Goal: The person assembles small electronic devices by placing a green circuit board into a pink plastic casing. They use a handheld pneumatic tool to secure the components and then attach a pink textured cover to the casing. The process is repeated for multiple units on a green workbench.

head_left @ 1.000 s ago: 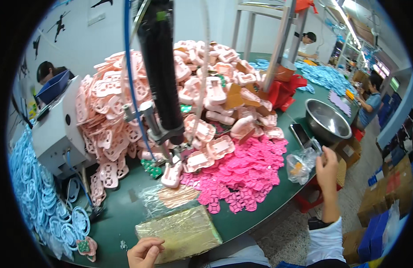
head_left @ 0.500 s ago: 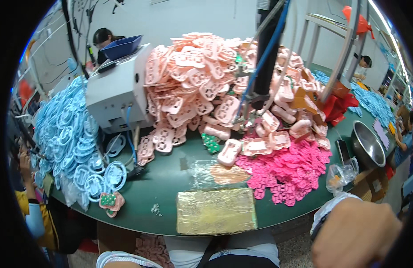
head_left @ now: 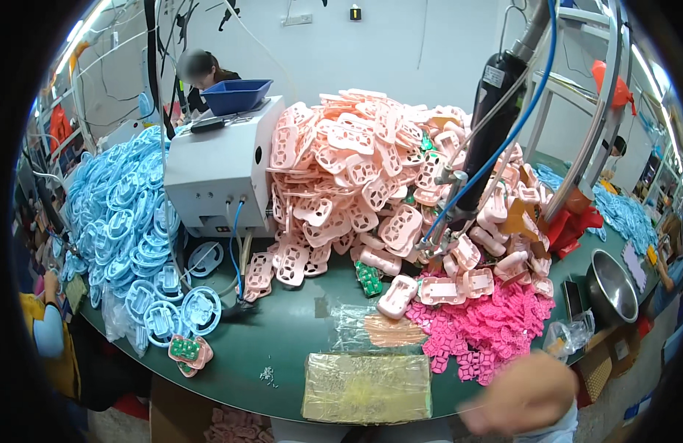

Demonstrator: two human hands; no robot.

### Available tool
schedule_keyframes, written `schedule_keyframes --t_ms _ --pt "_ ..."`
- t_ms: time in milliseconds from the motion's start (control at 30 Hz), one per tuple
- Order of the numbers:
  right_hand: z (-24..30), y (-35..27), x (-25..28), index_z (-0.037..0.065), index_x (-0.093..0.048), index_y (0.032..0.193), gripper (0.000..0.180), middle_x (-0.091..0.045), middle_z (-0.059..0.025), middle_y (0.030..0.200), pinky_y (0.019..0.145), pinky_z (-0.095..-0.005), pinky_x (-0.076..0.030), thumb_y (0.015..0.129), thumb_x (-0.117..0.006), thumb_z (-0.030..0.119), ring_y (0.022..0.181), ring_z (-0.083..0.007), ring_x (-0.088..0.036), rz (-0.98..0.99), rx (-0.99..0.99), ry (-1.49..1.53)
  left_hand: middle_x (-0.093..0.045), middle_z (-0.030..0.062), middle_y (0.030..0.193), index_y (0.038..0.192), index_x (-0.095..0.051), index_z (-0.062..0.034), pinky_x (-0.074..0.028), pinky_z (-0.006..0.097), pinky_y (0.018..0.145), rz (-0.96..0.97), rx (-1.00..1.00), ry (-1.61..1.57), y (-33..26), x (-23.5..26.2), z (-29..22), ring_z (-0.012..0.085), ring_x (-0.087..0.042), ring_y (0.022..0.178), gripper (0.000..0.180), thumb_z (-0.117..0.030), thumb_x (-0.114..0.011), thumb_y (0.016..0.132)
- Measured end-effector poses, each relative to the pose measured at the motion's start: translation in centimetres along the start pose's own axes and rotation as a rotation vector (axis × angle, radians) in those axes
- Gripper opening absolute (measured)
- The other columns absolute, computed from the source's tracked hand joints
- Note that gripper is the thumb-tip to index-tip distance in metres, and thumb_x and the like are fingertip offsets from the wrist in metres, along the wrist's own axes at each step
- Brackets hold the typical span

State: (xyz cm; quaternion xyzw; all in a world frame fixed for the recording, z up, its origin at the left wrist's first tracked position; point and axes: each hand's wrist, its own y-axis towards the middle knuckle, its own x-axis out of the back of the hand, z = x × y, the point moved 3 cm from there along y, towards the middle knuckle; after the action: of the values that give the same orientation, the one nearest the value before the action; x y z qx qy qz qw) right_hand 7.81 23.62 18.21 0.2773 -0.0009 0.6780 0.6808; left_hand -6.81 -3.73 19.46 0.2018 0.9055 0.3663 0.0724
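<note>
While blurred at about five o'clock, right hand (head_left: 523, 395) low at the table's near edge, over the rim of the green table (head_left: 282, 347); curled or slack cannot be told through the blur, and nothing seen held in it. Left hand out of view. Nearest to that hand, at its eleven o'clock: flat packet wrapped in shiny yellowish film (head_left: 367, 387), lying at six o'clock on the table; just past it toward twelve, clear plastic bag with pale orange pieces (head_left: 374, 328). At the hand's twelve o'clock, heap of small bright pink plastic parts (head_left: 489, 325), near but apart from it. Farther up, around centre, tall pile of pale pink plastic shells (head_left: 356, 170), with one loose shell (head_left: 397, 295) and a small green circuit board (head_left: 368, 279) lying at its foot. Hanging over the pile at two o'clock, black powered screwdriver (head_left: 489, 140) with blue hose. At ten o'clock, white machine box (head_left: 219, 173); at nine o'clock, heap of light blue plastic rings (head_left: 123, 221). At three o'clock, steel bowl (head_left: 611, 284) beside red parts (head_left: 570, 221). Beyond the table at eleven o'clock, another person (head_left: 201, 74) behind a blue tray (head_left: 236, 94).
</note>
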Motion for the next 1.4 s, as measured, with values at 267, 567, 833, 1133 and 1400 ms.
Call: schedule_keyframes --t_ms 267,567,833,1133,1400 --pt "-19.1 5.8 -4.8 0.002 -0.058 0.113 0.040 -0.058 -0.0086 0.092 0.075 -0.0354 -0.045 0.074 -0.058 0.011 0.087 -0.0250 -0.055 0.030 -0.037 -1.300 -0.057 0.0228 0.122 0.116 -0.059 0.0078 -0.040 0.045 0.097 -0.101 0.265 -0.159 -2.5 1.5 9.4 0.0379 -0.054 0.114 0.037 -0.012 -0.065 0.086" --pt "-16.4 5.9 -5.2 0.001 -0.054 0.118 0.048 -0.055 -0.0116 0.097 0.080 -0.0358 -0.046 0.071 -0.063 0.004 0.087 -0.0298 -0.054 -0.114 0.084 -0.971 -0.063 0.0184 0.111 0.112 -0.062 0.0046 -0.045 0.037 0.089 -0.559 0.584 -0.074 -6.2 1.6 11.8 0.0278 -0.060 0.103 0.031 -0.014 -0.062 0.088" --pt "-13.8 4.4 -4.2 -0.001 -0.047 0.127 0.050 -0.056 -0.0102 0.112 0.097 -0.0403 -0.044 0.079 -0.063 0.000 0.110 -0.0198 -0.054 -0.421 -0.255 0.320 -0.057 0.0097 0.109 0.108 -0.063 0.0035 -0.046 0.026 0.082 -1.267 0.651 0.391 -8.8 3.0 14.8 0.0140 -0.057 0.092 0.023 0.001 -0.060 0.085" --pt "-11.2 2.5 -4.0 -0.008 -0.053 0.119 0.045 -0.061 -0.0191 0.113 0.091 -0.0390 -0.049 0.079 -0.066 0.007 0.104 -0.0251 -0.060 -0.148 -0.266 0.676 -0.059 0.0107 0.112 0.125 -0.051 0.0027 -0.046 0.026 0.084 -1.157 0.379 0.090 -3.6 5.3 12.8 0.0134 -0.057 0.097 0.040 -0.006 -0.062 0.087" --pt "-10.1 2.1 -7.5 -0.004 -0.043 0.132 0.048 -0.054 -0.0108 0.124 0.098 -0.0305 -0.041 0.090 -0.060 0.012 0.113 -0.0163 -0.052 -0.166 -0.464 0.859 -0.066 0.0020 0.090 0.104 -0.065 0.0014 -0.048 0.021 0.070 -1.220 0.554 0.180 -2.7 2.2 16.1 0.0060 -0.059 0.081 0.024 -0.013 -0.068 0.086"
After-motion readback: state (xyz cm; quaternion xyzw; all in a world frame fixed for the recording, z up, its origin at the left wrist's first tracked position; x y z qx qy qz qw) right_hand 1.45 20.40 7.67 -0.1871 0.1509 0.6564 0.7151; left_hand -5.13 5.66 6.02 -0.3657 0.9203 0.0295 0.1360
